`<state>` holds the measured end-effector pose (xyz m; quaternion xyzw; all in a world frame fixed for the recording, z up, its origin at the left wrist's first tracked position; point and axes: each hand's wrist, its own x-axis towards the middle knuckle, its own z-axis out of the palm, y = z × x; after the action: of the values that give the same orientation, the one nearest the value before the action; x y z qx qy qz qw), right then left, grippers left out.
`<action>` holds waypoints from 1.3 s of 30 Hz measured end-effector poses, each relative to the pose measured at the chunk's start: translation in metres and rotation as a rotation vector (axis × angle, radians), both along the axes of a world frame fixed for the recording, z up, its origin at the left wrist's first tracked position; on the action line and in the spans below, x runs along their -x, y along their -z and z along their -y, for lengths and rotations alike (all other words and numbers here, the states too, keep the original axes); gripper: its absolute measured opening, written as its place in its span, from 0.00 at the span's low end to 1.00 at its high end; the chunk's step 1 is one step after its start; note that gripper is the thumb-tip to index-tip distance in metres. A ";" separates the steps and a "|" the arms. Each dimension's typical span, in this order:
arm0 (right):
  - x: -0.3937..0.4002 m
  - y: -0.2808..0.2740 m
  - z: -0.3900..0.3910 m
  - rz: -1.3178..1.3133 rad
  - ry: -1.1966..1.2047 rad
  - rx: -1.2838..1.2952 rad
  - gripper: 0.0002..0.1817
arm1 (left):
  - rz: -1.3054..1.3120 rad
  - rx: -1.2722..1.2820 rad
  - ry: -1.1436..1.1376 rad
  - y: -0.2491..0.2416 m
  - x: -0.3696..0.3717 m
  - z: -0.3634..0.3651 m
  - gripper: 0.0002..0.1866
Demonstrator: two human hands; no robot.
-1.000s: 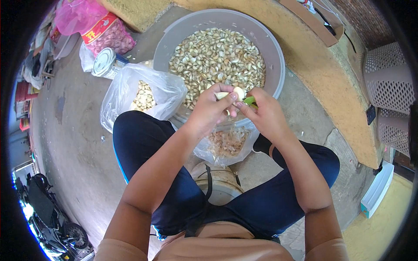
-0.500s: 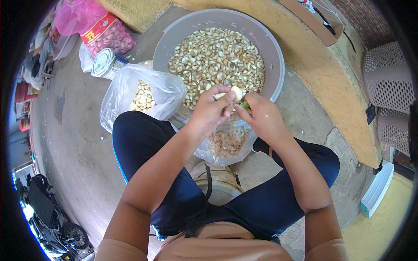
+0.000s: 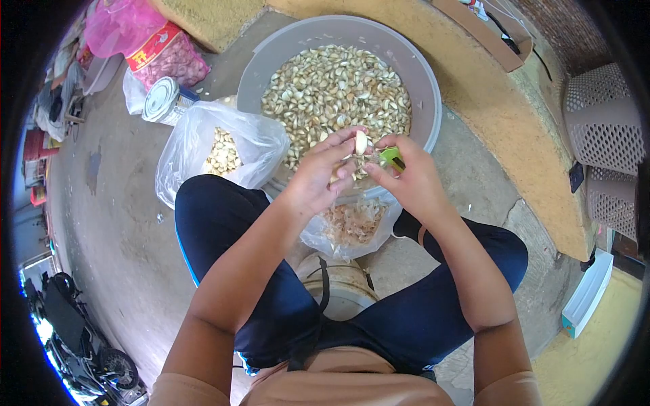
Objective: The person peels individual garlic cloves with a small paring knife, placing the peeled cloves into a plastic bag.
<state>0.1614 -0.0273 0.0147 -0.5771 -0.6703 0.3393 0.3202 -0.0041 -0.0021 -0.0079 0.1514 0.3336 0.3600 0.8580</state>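
A pale garlic clove (image 3: 361, 142) is pinched at the fingertips of my left hand (image 3: 321, 169). Another pale piece shows among that hand's lower fingers, partly covered. My right hand (image 3: 414, 177) grips a small green-handled knife (image 3: 391, 158) just right of the clove; its blade is hard to make out. Both hands are over the near rim of a wide grey basin (image 3: 428, 111) full of unpeeled garlic cloves (image 3: 338, 95). Below them sits a clear plastic bag of papery skins (image 3: 352, 223). Left of my hands, an open clear bag (image 3: 261, 139) contains peeled cloves (image 3: 222, 152).
Past the open bag stand a blue and white can (image 3: 166, 101) and a pink mesh sack of garlic (image 3: 172, 61). A yellow ledge (image 3: 501, 115) curves along the right, beside perforated plastic crates (image 3: 602, 115). A bucket (image 3: 338, 284) is between my legs. A motorcycle (image 3: 78, 331) is at lower left.
The clove has turned upright and moved slightly left in my left fingers, which have spread somewhat. My right hand has rotated, showing more of the green knife.
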 end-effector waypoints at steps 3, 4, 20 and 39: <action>0.000 0.004 0.000 -0.037 0.020 -0.120 0.13 | -0.007 -0.013 0.060 -0.005 -0.004 0.002 0.16; -0.001 0.002 0.000 -0.025 0.010 -0.142 0.13 | -0.014 -0.006 0.073 -0.006 -0.006 0.004 0.16; -0.011 0.014 -0.004 -0.113 0.165 0.077 0.11 | -0.014 -0.048 0.174 0.004 -0.006 0.007 0.19; -0.010 0.056 0.021 0.363 -0.377 0.359 0.17 | 0.032 0.028 0.123 0.010 0.015 -0.003 0.19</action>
<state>0.1709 -0.0478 -0.0409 -0.5409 -0.7411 0.3973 0.0199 -0.0189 0.0005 -0.0178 0.1539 0.3150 0.3044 0.8857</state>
